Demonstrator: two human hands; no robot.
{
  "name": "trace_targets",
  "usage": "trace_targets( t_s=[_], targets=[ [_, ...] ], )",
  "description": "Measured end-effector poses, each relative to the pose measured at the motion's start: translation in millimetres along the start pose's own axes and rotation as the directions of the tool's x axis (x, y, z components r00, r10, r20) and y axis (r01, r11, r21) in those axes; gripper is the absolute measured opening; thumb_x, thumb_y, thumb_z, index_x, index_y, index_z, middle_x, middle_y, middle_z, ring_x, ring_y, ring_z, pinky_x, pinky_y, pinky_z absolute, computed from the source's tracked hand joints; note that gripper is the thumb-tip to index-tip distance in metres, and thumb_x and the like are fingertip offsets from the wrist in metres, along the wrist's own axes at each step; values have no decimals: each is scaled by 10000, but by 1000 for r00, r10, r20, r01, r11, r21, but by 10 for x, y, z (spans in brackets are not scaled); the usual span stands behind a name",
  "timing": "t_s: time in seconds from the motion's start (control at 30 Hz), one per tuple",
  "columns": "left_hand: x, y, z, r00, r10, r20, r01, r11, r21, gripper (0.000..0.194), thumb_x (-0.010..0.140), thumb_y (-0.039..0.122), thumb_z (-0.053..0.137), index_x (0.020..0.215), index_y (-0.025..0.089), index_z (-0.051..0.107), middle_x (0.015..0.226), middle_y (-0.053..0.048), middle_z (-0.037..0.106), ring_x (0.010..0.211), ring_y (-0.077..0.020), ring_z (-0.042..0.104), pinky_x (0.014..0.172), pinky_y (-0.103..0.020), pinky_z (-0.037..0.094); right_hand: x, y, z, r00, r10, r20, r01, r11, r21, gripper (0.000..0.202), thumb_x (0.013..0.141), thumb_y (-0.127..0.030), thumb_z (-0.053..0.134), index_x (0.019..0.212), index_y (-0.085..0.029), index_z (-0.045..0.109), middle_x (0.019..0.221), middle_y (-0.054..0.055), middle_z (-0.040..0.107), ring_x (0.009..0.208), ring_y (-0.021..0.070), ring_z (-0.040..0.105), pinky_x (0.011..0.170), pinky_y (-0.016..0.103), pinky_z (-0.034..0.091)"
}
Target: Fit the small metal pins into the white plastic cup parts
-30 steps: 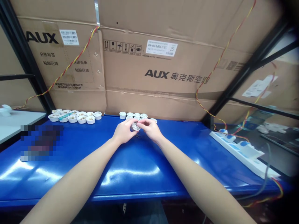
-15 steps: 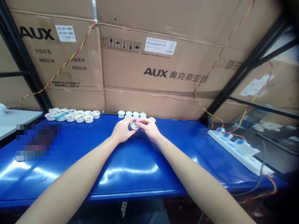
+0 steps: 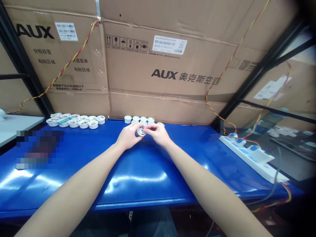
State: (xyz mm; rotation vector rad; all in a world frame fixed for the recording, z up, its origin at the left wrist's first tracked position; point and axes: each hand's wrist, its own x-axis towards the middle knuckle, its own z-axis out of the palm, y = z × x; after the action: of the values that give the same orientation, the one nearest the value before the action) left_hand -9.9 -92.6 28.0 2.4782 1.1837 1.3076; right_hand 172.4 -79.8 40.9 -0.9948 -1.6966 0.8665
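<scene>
One small cup (image 3: 140,132): was gripped by left hand (image 3: 126,136) at nine o'clock, seemingly rim-pinched by right hand (image 3: 160,134) at three; steadiness was required.

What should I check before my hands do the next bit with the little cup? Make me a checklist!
1. Left hand holding the little cup: ok.
2. Right hand fingers at the cup's rim: ok.
3. What's inside the cup: cannot tell, too small.
4. Dark bits picked up off the blue table: not ok, some lie below the cup.
5. White tubs on the left standing upright: ok.
</scene>
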Motion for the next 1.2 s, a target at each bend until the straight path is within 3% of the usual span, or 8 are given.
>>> trace_targets(
  t_s=[0.17,0.5,0.6,0.73,0.9,0.97,1.07,1.2],
  targets=[
    [5,-5,11,1000,3,-1,-3,1000,14,354,778,252,675,1127,235,613,1144,-28,679,1051,-216,640,901,-319,507,-11,-17,22,998,-54,-26,52,996,-77,183,700,-333,744,785,-172,763,793,39,740,753,187,658,753,315,509],
    [-1,-13,9,1000,19,14,-19,1000,22,345,769,233,671,1110,239,623,1105,-22,686,1007,-205,651,881,-309,516,-8,19,13,999,11,30,-10,999,-37,273,651,-387,794,781,-161,715,756,28,697,716,173,625,710,316,498],
    [-2,-20,9,1000,10,-7,-10,1000,10,379,768,251,677,1141,233,609,1155,-35,678,1058,-219,645,923,-325,509,-18,17,-15,997,-67,39,70,995,-74,343,644,-395,803,857,-163,667,842,28,674,721,154,592,704,310,491],
    [-4,1,3,1000,-18,8,18,999,-29,502,742,261,706,1222,248,561,1217,-28,662,1089,-228,642,928,-329,513,-55,-13,10,978,-193,83,205,964,-172,512,618,-365,828,1049,-193,612,1100,65,639,778,158,588,707,313,505],
    [-5,-25,19,999,-42,33,45,993,-108,616,717,257,727,1289,251,497,1194,-32,669,1056,-208,656,927,-319,523,-41,-46,-16,952,-274,134,305,843,-443,426,727,-364,748,1116,-209,666,1092,74,675,911,205,618,805,328,491],
    [-7,-62,24,998,-64,19,66,992,-107,630,712,295,743,1287,229,494,1170,-56,670,1040,-214,656,914,-335,532,-3,-28,-156,970,-214,117,241,768,-593,428,744,-422,726,1111,-204,687,1069,82,693,909,214,633,806,321,482],
    [-15,-98,5,994,-111,26,111,993,-33,523,764,314,698,1250,233,523,1109,-58,679,1013,-223,653,880,-360,538,55,38,-485,998,-1,65,52,620,-783,412,747,-490,695,1053,-216,718,1027,78,721,870,224,658,765,306,471],
    [-24,-86,-48,984,-171,44,169,984,60,431,804,318,645,1217,250,543,1069,-44,682,975,-230,653,849,-367,530,80,114,-888,957,268,-109,-222,443,-869,413,700,-549,692,939,-216,739,923,84,739,865,249,678,702,287,463]
  ],
)
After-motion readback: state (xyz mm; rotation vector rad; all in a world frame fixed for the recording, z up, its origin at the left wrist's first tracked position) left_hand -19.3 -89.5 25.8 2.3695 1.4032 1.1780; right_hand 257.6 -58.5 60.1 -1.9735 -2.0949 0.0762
